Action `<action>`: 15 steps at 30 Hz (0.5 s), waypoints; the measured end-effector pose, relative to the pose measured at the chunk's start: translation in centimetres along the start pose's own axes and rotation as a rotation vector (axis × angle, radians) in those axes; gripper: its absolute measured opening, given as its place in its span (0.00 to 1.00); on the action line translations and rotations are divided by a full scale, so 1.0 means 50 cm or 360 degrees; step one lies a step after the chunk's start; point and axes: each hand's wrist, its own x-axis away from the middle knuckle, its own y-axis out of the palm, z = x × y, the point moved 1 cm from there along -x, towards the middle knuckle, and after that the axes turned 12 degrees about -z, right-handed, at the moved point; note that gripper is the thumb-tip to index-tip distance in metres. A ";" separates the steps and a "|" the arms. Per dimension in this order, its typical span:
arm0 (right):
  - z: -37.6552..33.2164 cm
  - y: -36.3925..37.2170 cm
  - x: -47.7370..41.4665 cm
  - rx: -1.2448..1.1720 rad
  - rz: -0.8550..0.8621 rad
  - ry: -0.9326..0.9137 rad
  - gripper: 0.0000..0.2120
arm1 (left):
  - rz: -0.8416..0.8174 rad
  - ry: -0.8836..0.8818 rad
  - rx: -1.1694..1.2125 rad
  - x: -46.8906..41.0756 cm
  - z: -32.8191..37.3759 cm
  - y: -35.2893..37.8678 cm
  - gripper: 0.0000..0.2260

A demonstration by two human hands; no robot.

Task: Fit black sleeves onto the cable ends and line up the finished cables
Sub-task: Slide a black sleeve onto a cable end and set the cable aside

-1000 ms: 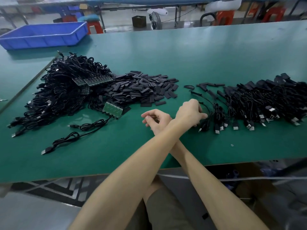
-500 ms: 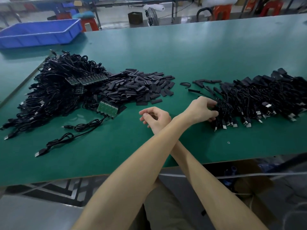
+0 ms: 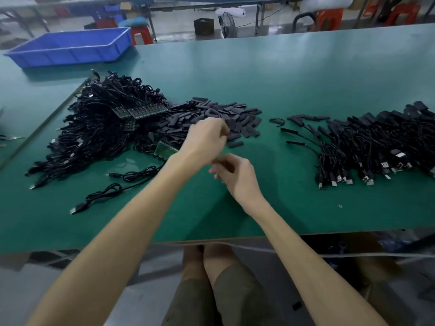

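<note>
On the left of the green table mat point(image 3: 282, 74), the tangled heap of bare black cables point(image 3: 98, 132) lies untouched. Just right of it, the left hand point(image 3: 207, 137) has swung back from the finished side to the pile of flat black rubber sleeves point(image 3: 237, 114), so a new cycle seems to be starting. Its fingers curl down, blurred; whether they pinch a sleeve cannot be told. The right hand point(image 3: 237, 177), no longer crossed under, hovers loosely curled with nothing visible in it. The sleeved black cables point(image 3: 376, 147) lie lined up at right.

You have nothing legible here: the green circuit boards point(image 3: 166, 150), the USB plugs point(image 3: 339, 178) and the blue crate point(image 3: 70, 47) show markings too small or blurred to read.
</note>
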 end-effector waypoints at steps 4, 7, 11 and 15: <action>-0.002 0.001 0.004 -0.0047 0.0041 -0.0040 0.08 | -0.0140 -0.0556 -0.0597 0.039 -0.127 -0.049 0.09; -0.003 0.000 0.005 -0.0028 0.0041 -0.0029 0.07 | -0.0259 -0.0705 -0.0493 0.064 -0.175 -0.060 0.17; -0.005 0.001 0.007 0.0001 0.0053 -0.0037 0.06 | -0.0194 -0.0614 -0.0326 0.078 -0.185 -0.064 0.15; -0.005 0.003 0.004 0.0098 0.0013 -0.0055 0.08 | -0.0259 -0.0413 -0.0079 0.085 -0.160 -0.062 0.10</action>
